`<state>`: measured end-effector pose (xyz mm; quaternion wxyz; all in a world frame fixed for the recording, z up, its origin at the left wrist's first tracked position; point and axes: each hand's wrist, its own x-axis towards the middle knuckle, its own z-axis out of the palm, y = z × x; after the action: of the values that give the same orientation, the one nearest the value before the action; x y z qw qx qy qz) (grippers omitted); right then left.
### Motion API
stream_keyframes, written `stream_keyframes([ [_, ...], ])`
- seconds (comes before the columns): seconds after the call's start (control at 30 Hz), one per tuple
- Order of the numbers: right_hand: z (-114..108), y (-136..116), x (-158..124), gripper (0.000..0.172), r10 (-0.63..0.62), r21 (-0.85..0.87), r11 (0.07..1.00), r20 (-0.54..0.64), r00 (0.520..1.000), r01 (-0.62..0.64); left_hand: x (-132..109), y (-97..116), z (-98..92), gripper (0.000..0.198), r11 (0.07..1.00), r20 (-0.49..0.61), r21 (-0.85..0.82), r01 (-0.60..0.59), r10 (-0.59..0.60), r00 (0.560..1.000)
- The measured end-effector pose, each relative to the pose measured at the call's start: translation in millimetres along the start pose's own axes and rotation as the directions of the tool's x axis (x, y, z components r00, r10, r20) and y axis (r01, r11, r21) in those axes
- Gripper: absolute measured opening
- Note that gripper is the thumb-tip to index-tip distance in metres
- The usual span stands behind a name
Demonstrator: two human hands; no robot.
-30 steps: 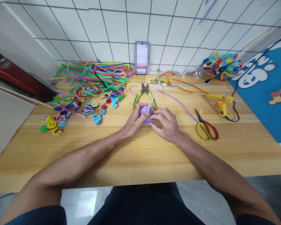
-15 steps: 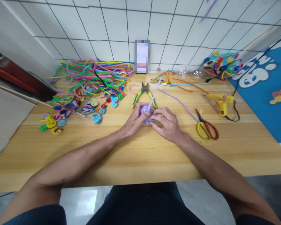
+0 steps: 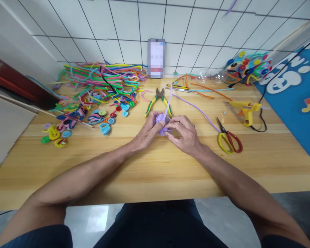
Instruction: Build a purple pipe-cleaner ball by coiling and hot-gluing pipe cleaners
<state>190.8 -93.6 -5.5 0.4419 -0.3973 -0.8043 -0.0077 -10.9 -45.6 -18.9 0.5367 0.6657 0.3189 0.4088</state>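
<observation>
While both hands are closed on it, the lilac pipe-cleaner coil sits just above the wooden table, mid-bench, directly in front of the pliers.

Grip: left hand pinches the coil's left flank, thumb on top. Right hand pinches the right flank, fingertips pressed to the windings. The free tail rises up and away from the coil, toward the wall.

Judgement on the winding in hand: the left hand should act as a clamp so laid turns cannot spring open. The right should feed the tail under steady tension, each turn seated tight against the last, flat and not climbing. The tail wants to stay clear of the pliers' handles.

Count:
- hands: 2, one person
- lilac coil: 1
- pliers, green-yellow handles: 1
- scissors, to the right: 1
- yellow glue gun, corded: 1
- phone propped against the tiles: 1
- heap of loose pipe cleaners, far left: 1, strands too tangled to count
- small finished coils beside it: many, no sure number
</observation>
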Motion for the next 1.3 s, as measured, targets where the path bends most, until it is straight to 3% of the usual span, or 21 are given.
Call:
stream_keyframes([
  [0.37,-3.2,0.7,0.6,0.021,0.044,0.019,0.999,0.018,0.999,-0.044,1.8,-1.4,-0.3,0.044,1.0,-0.004,0.013,-0.013,0.013,1.0],
  [0.53,-7.7,-0.6,2.9,0.021,-0.005,-0.023,1.0,-0.025,1.0,0.005,1.4,-2.5,0.3,0.047,0.999,-0.013,0.049,-0.013,0.014,1.0],
  [0.7,-10.7,-3.9,3.9,0.021,0.014,-0.099,0.995,0.003,1.0,-0.014,1.1,-1.0,1.3,0.045,0.996,-0.009,0.086,-0.026,0.027,1.0],
  [1.3,-5.0,-9.6,6.5,0.021,-0.106,-0.192,0.977,-0.04,0.994,0.096,0.6,5.2,-0.6,0.04,0.976,0.05,0.201,-0.088,0.079,0.996],
])
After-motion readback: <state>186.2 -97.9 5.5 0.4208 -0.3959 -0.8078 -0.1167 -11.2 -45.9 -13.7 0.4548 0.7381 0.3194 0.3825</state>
